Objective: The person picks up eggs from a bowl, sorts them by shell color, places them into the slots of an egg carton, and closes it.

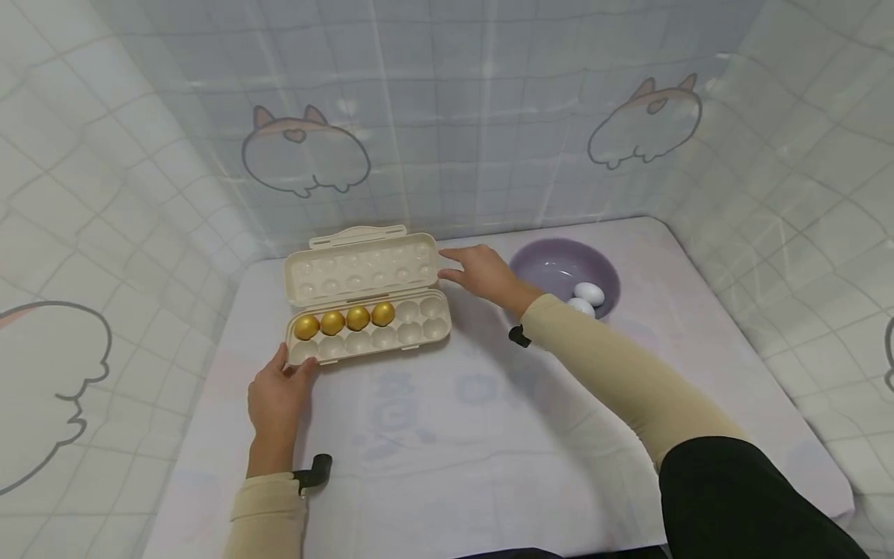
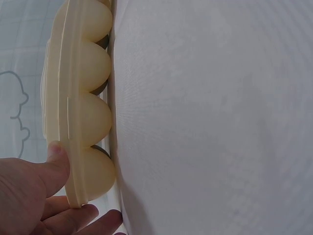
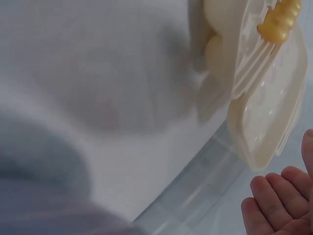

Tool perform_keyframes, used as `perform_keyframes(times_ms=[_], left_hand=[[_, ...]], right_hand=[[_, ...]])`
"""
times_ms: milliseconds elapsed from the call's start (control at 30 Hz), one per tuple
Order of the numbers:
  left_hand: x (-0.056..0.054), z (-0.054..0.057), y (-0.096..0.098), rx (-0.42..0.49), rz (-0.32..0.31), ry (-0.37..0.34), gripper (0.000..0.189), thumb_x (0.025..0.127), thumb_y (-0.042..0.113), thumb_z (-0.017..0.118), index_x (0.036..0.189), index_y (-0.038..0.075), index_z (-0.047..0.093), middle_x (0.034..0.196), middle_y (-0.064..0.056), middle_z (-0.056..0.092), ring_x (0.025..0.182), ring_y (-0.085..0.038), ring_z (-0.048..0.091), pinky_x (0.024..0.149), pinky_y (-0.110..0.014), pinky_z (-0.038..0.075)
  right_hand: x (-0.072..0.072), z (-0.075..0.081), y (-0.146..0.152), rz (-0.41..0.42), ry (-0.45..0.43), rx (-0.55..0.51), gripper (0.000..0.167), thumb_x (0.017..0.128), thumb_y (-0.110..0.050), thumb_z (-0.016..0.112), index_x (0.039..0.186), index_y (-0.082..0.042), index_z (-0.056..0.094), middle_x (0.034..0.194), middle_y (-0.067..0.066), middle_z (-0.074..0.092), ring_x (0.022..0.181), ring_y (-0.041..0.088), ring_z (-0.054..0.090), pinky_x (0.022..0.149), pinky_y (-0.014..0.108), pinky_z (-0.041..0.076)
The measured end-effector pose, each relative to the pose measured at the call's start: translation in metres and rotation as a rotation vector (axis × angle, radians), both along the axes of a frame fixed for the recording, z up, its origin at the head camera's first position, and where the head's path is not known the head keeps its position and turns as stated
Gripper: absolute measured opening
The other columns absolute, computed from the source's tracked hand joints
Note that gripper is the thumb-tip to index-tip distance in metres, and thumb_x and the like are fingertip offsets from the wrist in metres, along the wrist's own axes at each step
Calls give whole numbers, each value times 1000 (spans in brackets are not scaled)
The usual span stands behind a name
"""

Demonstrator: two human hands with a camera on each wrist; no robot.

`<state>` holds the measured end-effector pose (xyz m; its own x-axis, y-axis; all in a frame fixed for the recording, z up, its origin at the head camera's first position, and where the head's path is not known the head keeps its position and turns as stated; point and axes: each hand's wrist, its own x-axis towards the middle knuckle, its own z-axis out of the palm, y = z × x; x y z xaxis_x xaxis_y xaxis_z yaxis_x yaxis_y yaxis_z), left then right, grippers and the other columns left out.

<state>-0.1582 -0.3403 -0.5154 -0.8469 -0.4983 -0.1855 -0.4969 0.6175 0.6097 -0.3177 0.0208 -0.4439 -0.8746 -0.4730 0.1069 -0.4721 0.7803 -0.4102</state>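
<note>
A cream plastic egg carton (image 1: pixel 370 339) lies with its lid (image 1: pixel 363 268) folded back. Several golden eggs (image 1: pixel 358 318) fill part of its far row, from the left end. My left hand (image 1: pixel 279 396) holds the carton's near left corner; in the left wrist view its thumb (image 2: pixel 57 152) presses the front rim and the fingers go round the end. Beside the lid's right end hovers my right hand (image 1: pixel 485 273), thumb and fingers apart with nothing between them. The right wrist view shows a narrow gap between the fingers (image 3: pixel 274 198) and the lid.
A purple bowl (image 1: pixel 545 256) stands on the right, partly behind my right forearm, with white eggs (image 1: pixel 589 293) in it. A white cloth (image 1: pixel 433 466) covers the table. Curtains with a tile pattern (image 1: pixel 475 116) hang at the back and both sides.
</note>
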Motion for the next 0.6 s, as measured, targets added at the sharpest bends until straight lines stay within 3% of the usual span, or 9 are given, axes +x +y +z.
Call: perform_keyframes(times_ms=[133,233,367,400,467,500,600], left_hand=[[0,-1,-1,-3,-3,0,80,102,49,67,166,24,25,162,-17,45,154,-45,40,123,-64,36],[0,-2,-1,3,-4,-3,81,102,49,67,166,25,24,163,-16,45,154,-45,39,123,-64,35],[1,-2,0,2,-8,3,81,102,49,67,166,24,25,163,-16,44,154,-46,39,124,-64,34],[1,-2,0,-4,-10,9,80,103,49,67,166,23,25,163,-16,44,154,-46,40,124,-64,35],[2,-2,0,-11,-13,20,80,103,48,67,166,22,26,163,-16,44,154,-46,40,124,-63,35],[2,-2,1,-15,-14,26,79,103,47,67,166,22,27,163,-15,43,154,-46,40,123,-63,36],[2,-2,2,-16,-13,33,80,102,47,68,166,21,27,163,-16,42,154,-46,39,123,-64,36]], right_hand=[[-1,0,16,-35,14,-10,57,103,-44,68,151,-16,60,120,12,80,97,24,78,108,42,58],[-2,0,30,-55,5,-25,57,102,-45,68,151,-17,60,111,15,81,69,26,70,106,43,59],[-2,-1,47,-74,-1,-32,56,103,-44,68,151,-16,60,133,15,74,90,29,80,110,45,57],[-2,-1,52,-78,-10,-34,56,103,-44,67,151,-16,60,139,15,71,89,31,79,109,45,57],[-1,0,60,-90,-27,-35,56,104,-43,67,152,-15,59,143,16,68,108,32,78,111,46,56],[-1,0,65,-99,-42,-40,57,104,-43,67,152,-15,58,144,17,67,95,31,79,110,46,56],[0,-2,77,-121,-92,-44,58,105,-42,66,154,-14,56,146,17,66,99,30,78,109,47,57]])
